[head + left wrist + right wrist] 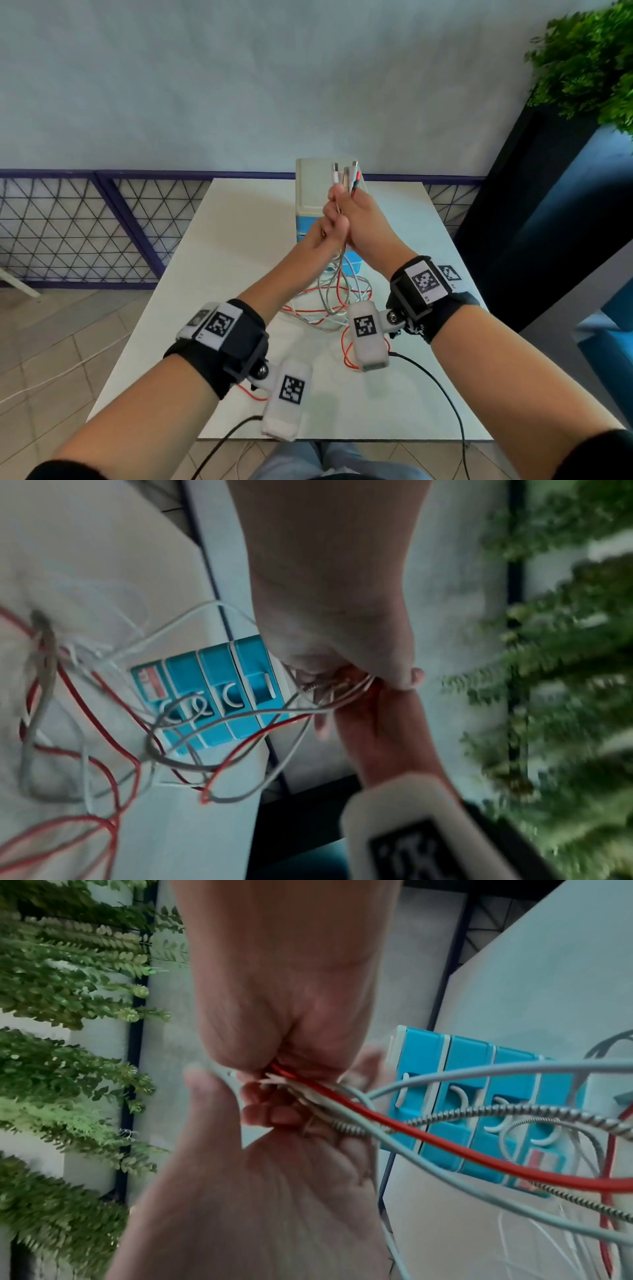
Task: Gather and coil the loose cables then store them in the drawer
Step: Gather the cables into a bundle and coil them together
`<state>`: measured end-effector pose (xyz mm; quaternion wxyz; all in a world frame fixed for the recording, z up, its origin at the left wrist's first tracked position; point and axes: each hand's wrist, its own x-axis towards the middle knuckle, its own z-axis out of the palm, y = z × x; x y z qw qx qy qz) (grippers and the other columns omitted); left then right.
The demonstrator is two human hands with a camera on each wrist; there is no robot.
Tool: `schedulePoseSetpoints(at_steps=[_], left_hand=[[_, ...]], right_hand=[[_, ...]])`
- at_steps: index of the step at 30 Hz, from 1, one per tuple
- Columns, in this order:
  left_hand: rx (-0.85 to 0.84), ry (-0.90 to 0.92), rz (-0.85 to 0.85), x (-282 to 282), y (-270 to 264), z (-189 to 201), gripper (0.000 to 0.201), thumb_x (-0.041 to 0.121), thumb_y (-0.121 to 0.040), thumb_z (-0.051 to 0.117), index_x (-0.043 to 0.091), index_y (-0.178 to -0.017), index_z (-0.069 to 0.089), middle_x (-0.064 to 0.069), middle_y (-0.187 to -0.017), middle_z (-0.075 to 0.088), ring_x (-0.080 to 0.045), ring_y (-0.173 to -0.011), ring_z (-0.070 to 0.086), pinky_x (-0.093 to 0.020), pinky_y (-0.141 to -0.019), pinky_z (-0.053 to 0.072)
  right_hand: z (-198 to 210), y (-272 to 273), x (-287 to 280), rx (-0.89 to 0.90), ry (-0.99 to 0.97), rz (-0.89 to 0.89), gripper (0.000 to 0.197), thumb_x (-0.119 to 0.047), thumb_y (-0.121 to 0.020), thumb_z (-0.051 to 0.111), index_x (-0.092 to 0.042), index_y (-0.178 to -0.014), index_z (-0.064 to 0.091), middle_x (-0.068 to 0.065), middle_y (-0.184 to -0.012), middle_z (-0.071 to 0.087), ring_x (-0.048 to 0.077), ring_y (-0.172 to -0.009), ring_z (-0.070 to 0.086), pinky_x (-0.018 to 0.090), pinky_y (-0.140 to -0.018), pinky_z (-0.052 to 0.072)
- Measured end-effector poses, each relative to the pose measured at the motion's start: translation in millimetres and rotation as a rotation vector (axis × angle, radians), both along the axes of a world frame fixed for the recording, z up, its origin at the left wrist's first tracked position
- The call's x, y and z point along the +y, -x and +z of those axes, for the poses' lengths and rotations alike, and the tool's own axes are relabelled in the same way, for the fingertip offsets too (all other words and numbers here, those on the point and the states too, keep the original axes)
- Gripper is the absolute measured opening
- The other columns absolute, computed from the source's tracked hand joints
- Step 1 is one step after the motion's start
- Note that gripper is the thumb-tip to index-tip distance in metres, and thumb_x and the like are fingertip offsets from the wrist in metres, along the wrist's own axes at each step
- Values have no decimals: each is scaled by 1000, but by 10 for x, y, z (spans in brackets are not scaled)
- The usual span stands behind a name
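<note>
On the white table (239, 240), both hands, the left hand (329, 229) and right hand (363, 219), clenched the gathered cables (337, 291) upright before the closed blue drawer unit (310, 192); coiling and storing apparently remained.

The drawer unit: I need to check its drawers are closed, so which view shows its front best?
The right wrist view: the drawer unit's blue fronts and handles are sharp. The left wrist view shows them blurred behind cables; in the head view the hands hide most of it.
</note>
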<state>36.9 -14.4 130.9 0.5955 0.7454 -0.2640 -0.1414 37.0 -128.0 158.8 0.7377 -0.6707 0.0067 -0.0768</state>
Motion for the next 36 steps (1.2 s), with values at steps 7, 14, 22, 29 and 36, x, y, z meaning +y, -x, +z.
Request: schedulePoseSetpoints(at_steps=[7, 14, 22, 29, 36], left_hand=[[-88, -116, -153, 5, 70, 64, 33, 46, -97, 35, 22, -82, 51, 2, -70, 56, -12, -68, 61, -35, -79, 50], [-81, -112, -173, -76, 98, -42, 25, 26, -103, 29, 20, -86, 46, 3, -70, 50, -8, -55, 40, -22, -58, 37], [-264, -354, -139, 37, 26, -150, 24, 33, -100, 34, 22, -91, 53, 5, -63, 59, -13, -57, 53, -35, -64, 47], [-174, -175, -77, -2, 91, -187, 29, 32, -102, 30, 19, -91, 54, 1, -70, 45, -11, -58, 37, -20, -55, 34], [131, -147, -320, 193, -19, -165, 36, 34, -100, 36, 13, -78, 55, 6, -55, 49, -11, -63, 62, -16, -66, 45]], right_hand=[[-33, 2, -74, -81, 77, -120, 26, -25, -105, 32, -13, -85, 43, 8, -69, 66, 14, -67, 67, 24, -69, 51], [17, 57, -78, -4, -429, -1, 24, -25, -105, 34, -13, -86, 43, -1, -58, 49, 14, -46, 52, 26, -51, 49], [9, 37, -86, -27, -455, -106, 26, -26, -105, 34, -15, -84, 42, -5, -58, 32, 7, -43, 27, 18, -36, 24], [17, -52, -85, 19, -636, -111, 27, -29, -103, 39, -15, -80, 42, -4, -56, 37, 9, -42, 34, 20, -38, 32], [75, -100, -226, 55, -586, -53, 30, -31, -104, 35, -19, -78, 43, -10, -49, 28, 2, -36, 20, 15, -30, 14]])
